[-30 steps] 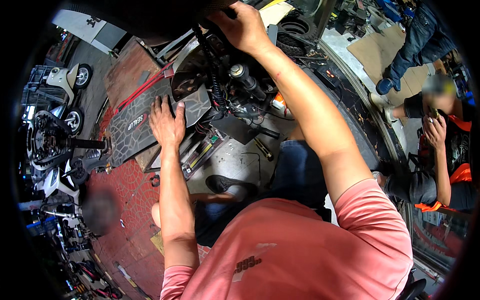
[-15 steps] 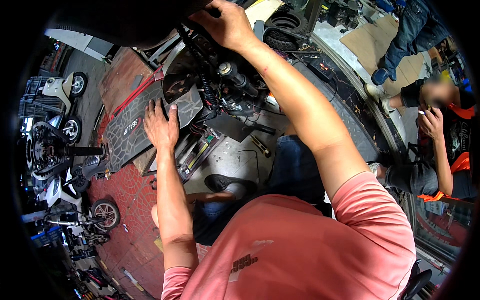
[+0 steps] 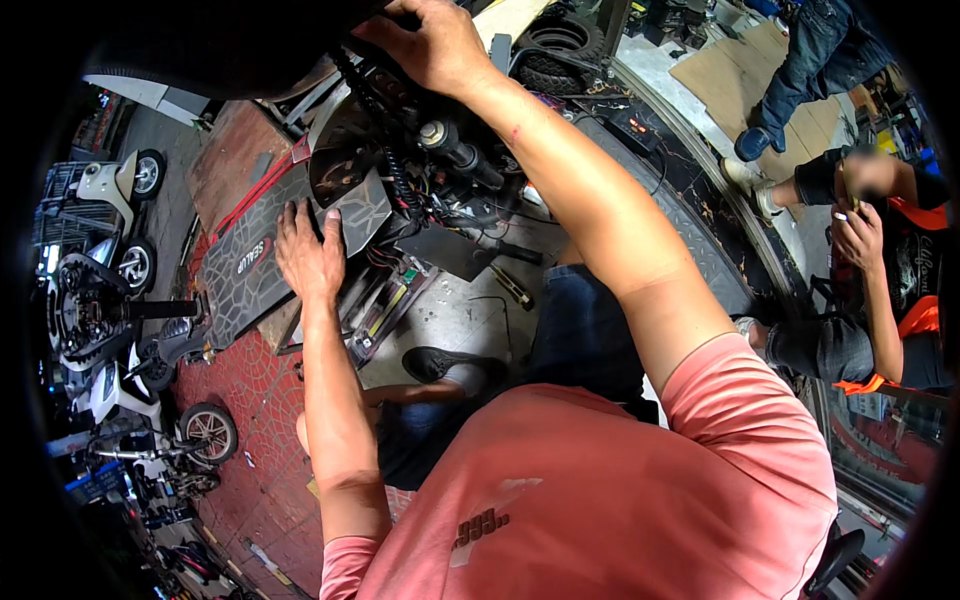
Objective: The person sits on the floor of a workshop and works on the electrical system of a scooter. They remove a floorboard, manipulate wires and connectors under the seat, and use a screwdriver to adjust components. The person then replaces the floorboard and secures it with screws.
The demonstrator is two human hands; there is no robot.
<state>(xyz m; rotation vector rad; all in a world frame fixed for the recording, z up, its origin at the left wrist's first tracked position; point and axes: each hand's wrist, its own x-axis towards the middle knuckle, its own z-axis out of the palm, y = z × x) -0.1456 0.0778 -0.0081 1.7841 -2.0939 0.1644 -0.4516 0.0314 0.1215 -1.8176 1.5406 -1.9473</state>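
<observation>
My left hand (image 3: 313, 255) lies spread on the scooter's dark patterned deck board (image 3: 235, 288), which has red strips along its far edge. My right hand (image 3: 430, 48) is raised at the top, fingers curled against a large dark part whose shape I cannot make out. Below it hang a black coiled cable (image 3: 372, 120) and an upright metal tube with a bolt on top (image 3: 450, 150). Loose wires and a tray of electronics (image 3: 385, 310) show beside the deck. A yellow-and-black tool (image 3: 512, 287) lies on the pale floor under them.
Parked scooters (image 3: 120, 390) and a spoked wheel (image 3: 208, 433) stand on the left. Stacked tyres (image 3: 560, 50) sit at the top. At right, a seated co-worker (image 3: 870, 330) holds something small near the face; another person's legs (image 3: 810, 85) are above, on cardboard.
The whole view has shifted slightly, with the scene and both hands appearing further left and higher. My left hand stays on the deck; my right stays at the dark part.
</observation>
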